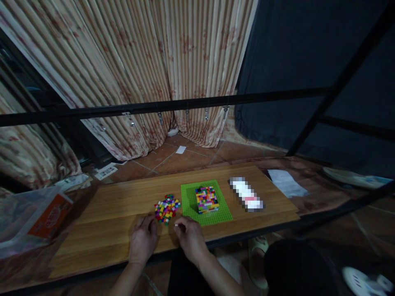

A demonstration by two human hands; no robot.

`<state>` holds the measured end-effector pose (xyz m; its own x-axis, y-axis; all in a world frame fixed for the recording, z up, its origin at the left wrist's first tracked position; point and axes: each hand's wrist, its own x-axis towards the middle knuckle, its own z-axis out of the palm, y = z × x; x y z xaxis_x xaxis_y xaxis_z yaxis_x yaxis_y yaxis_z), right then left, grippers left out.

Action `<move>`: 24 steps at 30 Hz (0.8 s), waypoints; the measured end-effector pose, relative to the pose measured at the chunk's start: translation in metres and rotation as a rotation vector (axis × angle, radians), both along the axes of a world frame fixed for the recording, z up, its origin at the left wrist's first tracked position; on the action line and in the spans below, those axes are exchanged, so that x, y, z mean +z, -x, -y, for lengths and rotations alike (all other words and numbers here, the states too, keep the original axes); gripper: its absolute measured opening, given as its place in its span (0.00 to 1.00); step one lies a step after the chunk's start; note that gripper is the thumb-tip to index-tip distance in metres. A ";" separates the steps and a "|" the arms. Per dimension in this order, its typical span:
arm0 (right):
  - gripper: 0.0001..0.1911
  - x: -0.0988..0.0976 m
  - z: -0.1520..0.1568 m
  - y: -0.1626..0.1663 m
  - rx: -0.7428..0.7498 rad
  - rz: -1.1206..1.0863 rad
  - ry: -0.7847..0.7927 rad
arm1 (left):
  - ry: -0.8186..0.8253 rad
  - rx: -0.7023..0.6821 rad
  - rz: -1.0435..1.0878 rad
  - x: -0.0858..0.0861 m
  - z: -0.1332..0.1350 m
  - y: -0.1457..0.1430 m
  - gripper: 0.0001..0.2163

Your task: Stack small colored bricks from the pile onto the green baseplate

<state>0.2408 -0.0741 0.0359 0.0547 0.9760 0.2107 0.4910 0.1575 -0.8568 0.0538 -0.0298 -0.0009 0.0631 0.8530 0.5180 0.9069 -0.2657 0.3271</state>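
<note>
Small toy bricks (167, 209) in many colours lie in a loose pile on the wooden table. Just left of and in front of the pile rests my left hand (142, 238), its fingers curled in; whatever they may hold is hidden. My right hand (190, 237) pinches a small white brick (176, 225) between thumb and finger, near the front edge of the green baseplate (189, 197). A block built of multicoloured bricks (206, 200) stands on that baseplate, apart from both hands.
Right of the baseplate, a blurred-out flat object (246, 194) lies on the table (114, 209). A clear plastic tub (31, 218) with an orange label stands at the left. A black metal bar (191, 104) crosses beyond the table, with curtains (129, 61) behind.
</note>
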 end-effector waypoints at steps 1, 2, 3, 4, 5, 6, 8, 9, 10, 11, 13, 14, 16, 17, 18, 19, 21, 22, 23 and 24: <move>0.10 0.001 0.002 -0.004 -0.026 -0.065 0.005 | 0.001 0.002 0.002 0.000 0.000 0.000 0.13; 0.10 0.002 0.005 -0.009 -0.054 -0.121 0.008 | 0.001 0.005 0.004 0.000 0.000 0.000 0.13; 0.09 0.004 0.007 -0.014 -0.076 -0.166 0.008 | 0.005 0.008 0.007 0.000 0.000 0.000 0.13; 0.09 0.005 0.008 -0.020 -0.095 -0.199 0.005 | 0.011 0.010 0.013 0.000 0.001 0.000 0.13; 0.10 0.005 0.009 -0.026 -0.112 -0.223 -0.001 | 0.020 0.008 0.020 0.000 0.001 0.000 0.13; 0.10 0.006 0.010 -0.033 -0.133 -0.237 -0.006 | 0.027 0.005 0.029 0.001 0.001 0.000 0.13; 0.12 0.006 0.011 -0.048 -0.182 -0.253 -0.021 | 0.040 -0.006 0.040 0.002 0.002 -0.001 0.12; 0.12 0.006 0.010 -0.055 -0.209 -0.257 -0.031 | 0.042 -0.011 0.044 0.002 0.002 -0.001 0.12; 0.13 0.006 0.008 -0.062 -0.237 -0.259 -0.044 | 0.041 -0.010 0.047 0.003 0.002 -0.001 0.12; 0.14 0.006 0.006 -0.069 -0.263 -0.256 -0.056 | 0.039 -0.008 0.050 0.003 0.002 -0.002 0.12; 0.15 0.007 0.000 -0.082 -0.310 -0.232 -0.076 | 0.031 0.002 0.058 0.003 0.002 -0.002 0.12; 0.15 0.008 -0.003 -0.087 -0.327 -0.206 -0.083 | 0.028 0.007 0.062 0.003 0.002 -0.002 0.12; 0.16 0.011 -0.011 -0.096 -0.352 -0.128 -0.089 | 0.025 0.013 0.065 0.002 0.002 -0.003 0.12; 0.16 0.013 -0.015 -0.099 -0.363 -0.077 -0.086 | 0.027 0.014 0.065 0.002 0.002 -0.003 0.12; 0.16 0.015 -0.018 -0.101 -0.375 -0.016 -0.078 | 0.030 0.016 0.065 0.002 0.002 -0.003 0.12; 0.17 0.017 -0.021 -0.102 -0.388 0.048 -0.064 | 0.038 0.016 0.065 0.002 0.002 -0.003 0.12; 0.17 0.020 -0.025 -0.104 -0.415 0.155 -0.030 | 0.062 0.011 0.071 0.002 0.002 -0.003 0.12; 0.17 0.021 -0.027 -0.104 -0.422 0.187 -0.019 | 0.074 0.011 0.075 0.002 0.002 -0.003 0.12; 0.17 0.021 -0.028 -0.103 -0.426 0.207 -0.009 | 0.087 0.012 0.079 0.001 0.002 -0.004 0.12; 0.18 0.022 -0.029 -0.103 -0.428 0.215 -0.002 | 0.100 0.013 0.084 0.001 0.003 -0.004 0.12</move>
<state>0.3439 -0.0455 0.0578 0.4064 0.8749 0.2635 0.6785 -0.0959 -0.7283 0.0576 -0.0324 0.0003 0.0118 0.9013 0.4330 0.8781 -0.2165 0.4267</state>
